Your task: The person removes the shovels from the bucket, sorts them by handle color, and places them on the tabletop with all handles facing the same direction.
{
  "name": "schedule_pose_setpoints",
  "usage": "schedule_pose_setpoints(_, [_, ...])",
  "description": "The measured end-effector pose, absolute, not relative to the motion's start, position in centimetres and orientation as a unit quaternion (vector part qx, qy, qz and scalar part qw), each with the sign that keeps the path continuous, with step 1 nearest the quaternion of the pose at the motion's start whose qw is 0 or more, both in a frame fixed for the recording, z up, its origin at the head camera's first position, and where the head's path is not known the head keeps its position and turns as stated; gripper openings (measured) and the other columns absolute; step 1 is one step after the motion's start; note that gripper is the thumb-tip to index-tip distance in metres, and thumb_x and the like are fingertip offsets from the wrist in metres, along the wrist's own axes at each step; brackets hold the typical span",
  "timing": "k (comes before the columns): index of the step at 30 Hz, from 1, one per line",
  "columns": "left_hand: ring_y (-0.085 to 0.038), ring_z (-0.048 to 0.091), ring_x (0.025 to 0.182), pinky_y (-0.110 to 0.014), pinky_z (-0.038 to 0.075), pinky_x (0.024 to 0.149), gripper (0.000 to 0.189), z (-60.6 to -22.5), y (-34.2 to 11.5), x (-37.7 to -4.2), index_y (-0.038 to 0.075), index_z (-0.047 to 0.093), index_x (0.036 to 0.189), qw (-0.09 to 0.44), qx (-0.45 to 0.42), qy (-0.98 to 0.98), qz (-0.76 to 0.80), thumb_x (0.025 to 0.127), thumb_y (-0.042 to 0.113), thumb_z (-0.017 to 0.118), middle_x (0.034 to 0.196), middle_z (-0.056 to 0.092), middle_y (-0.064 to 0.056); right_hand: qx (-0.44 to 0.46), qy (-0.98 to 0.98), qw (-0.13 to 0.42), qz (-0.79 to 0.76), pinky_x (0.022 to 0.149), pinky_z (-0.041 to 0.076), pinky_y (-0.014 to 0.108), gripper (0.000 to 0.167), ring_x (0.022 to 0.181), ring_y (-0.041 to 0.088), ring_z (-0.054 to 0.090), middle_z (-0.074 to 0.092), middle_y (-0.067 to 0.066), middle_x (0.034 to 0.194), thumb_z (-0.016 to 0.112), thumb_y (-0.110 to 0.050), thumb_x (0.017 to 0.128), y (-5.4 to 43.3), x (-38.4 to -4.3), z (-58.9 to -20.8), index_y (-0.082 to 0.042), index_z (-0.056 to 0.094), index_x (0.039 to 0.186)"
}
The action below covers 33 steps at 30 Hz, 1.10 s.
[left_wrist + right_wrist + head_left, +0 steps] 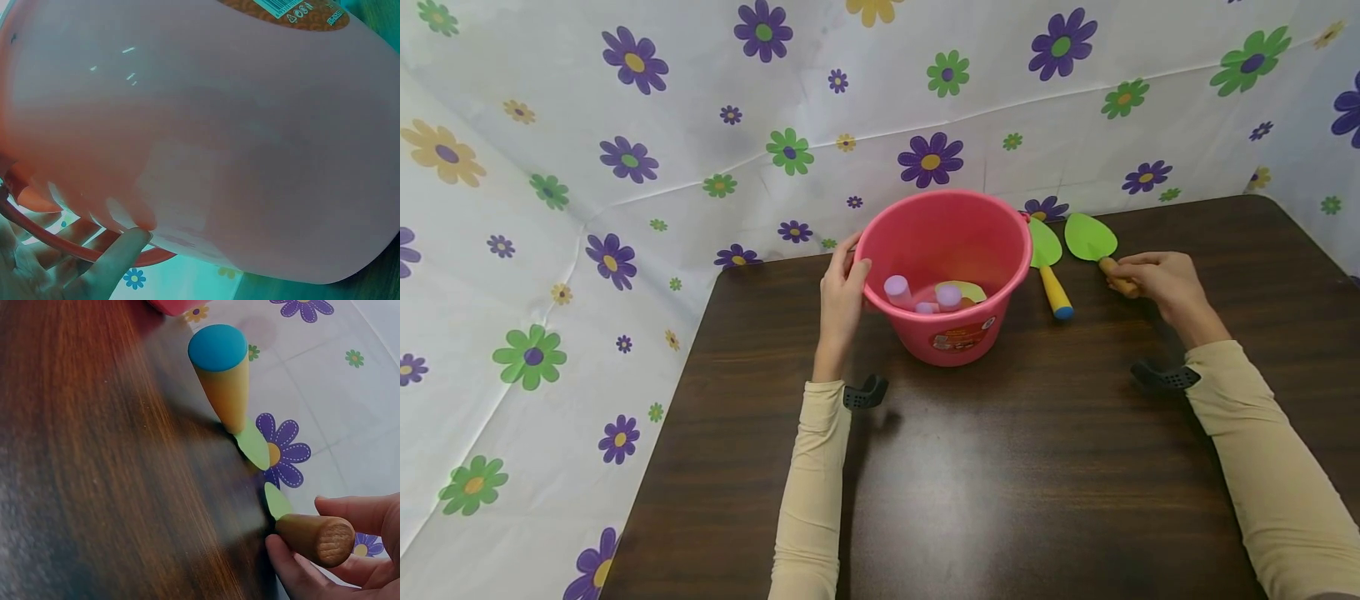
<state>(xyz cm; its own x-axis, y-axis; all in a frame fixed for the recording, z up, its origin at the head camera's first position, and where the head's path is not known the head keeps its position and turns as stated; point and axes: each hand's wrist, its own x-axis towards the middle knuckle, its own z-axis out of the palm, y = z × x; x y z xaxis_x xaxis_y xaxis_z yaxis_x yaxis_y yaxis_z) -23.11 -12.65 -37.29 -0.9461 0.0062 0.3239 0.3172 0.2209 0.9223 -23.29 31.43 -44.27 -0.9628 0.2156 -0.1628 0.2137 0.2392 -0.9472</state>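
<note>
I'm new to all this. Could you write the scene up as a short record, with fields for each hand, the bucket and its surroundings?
Left hand: touches the pink bucket on its left side, at the rim
Right hand: grips the brown-handled trowel by its handle
Bucket: upright, label on its near side
Inside bucket: lavender-topped items and a pale yellow-green piece, partly hidden
Between bucket and right hand: yellow-handled trowel, blue handle end
Surface: dark table
Backdrop: white flowered sheet

Downward head view over bucket [943, 229] and trowels [1054, 287]; close left-wrist view of bucket, right-wrist of trowels.
</note>
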Motion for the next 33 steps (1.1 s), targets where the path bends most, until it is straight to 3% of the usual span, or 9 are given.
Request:
schedule_pose_setpoints(4, [-0.027,0.068,0.111,-0.045,0.061,0.089,0.048,-37.26,-12.63,-23.15,0.014,0.055,0.148,0.124,-0.106,-0.768,-0.62,0.101,0.025,0.055,0.134,0.066,-0.008,-0.144,-0.819,0.008,0.555,0.068,0.052,0.012,0.048,0.083,-0.003,0.053,0.045,0.021,0.141,0.068,-0.031,0.099,31.26,-23.27,-44.17,0.003,0.064,0.132])
schedule_pose_setpoints(8, [-0.028,0.068,0.111,-0.047,0.06,0.089,0.048,-37.24,-12.63,-23.16,0.013,0.055,0.148,0.126,-0.107,-0.768,-0.619,0.101,0.024,0.055,0.134,0.066,-0.009,-0.142,-0.834,0.011,0.533,0.067,0.051,0.012,0.063,0.087,0.004,0.051,0.046,0.022,0.139,0.067,-0.033,0.099,31.1,-23.15,-44.06,0.014,0.055,0.138])
schedule_pose_setpoints(13, [-0.026,0.069,0.109,-0.042,0.062,0.084,0.049,-37.24,-12.56,-23.1,0.013,0.055,0.148,0.131,-0.107,-0.77,-0.615,0.1,0.023,0.054,0.133,0.067,-0.008,-0.141,-0.844,0.012,0.517,0.066,0.048,0.011,0.065,0.09,0.009,0.05,0.047,0.024,0.138,0.066,-0.034,0.1,30.99,-23.09,-44.12,0.016,0.053,0.139])
schedule_pose_setpoints(21, [-0.028,0.07,0.105,-0.03,0.063,0.073,0.049,-37.2,-12.53,-23.14,0.014,0.055,0.148,0.129,-0.104,-0.771,-0.614,0.1,0.023,0.054,0.132,0.067,-0.007,-0.141,-0.859,0.02,0.493,0.062,0.049,0.013,0.061,0.075,-0.002,0.052,0.054,0.027,0.13,0.068,-0.033,0.099,30.88,-23.22,-44.27,0.016,0.058,0.133])
schedule_pose_setpoints(27, [-0.026,0.07,0.105,-0.036,0.063,0.078,0.049,-37.29,-12.56,-23.14,0.015,0.055,0.148,0.13,-0.103,-0.773,-0.613,0.1,0.025,0.054,0.131,0.067,-0.006,-0.139,-0.871,0.026,0.471,0.061,0.05,0.018,0.058,0.073,-0.001,0.052,0.058,0.023,0.121,0.068,-0.034,0.098,30.83,-23.17,-44.22,0.014,0.062,0.13])
schedule_pose_setpoints(33, [-0.026,0.069,0.108,-0.038,0.062,0.084,0.049,-37.38,-12.61,-23.14,0.015,0.055,0.149,0.13,-0.108,-0.769,-0.617,0.101,0.024,0.055,0.132,0.067,-0.007,-0.141,-0.869,0.016,0.473,0.062,0.049,0.014,0.06,0.077,0.0,0.052,0.055,0.026,0.129,0.066,-0.036,0.099,30.88,-23.22,-44.21,0.014,0.061,0.132])
